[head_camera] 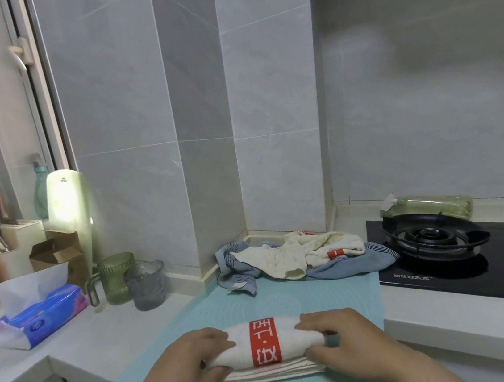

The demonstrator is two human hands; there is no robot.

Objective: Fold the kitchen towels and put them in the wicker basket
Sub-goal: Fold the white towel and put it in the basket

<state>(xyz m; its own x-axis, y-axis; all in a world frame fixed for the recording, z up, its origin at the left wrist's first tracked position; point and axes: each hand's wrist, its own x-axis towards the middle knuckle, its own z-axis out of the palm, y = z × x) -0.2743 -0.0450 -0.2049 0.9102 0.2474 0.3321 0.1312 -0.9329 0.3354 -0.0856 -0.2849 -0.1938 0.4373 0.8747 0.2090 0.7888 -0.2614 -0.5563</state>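
The rolled towel (292,335), on the near mat (323,294), is gripped at its ends by the left hand (185,360) and right hand (345,336), fingers curled round it. Should one end be released early, the roll may be undone.

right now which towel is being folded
The white towel with the red band, gripped at its ends by the left hand and right hand; the cream towel and blue towel lie crumpled behind it.
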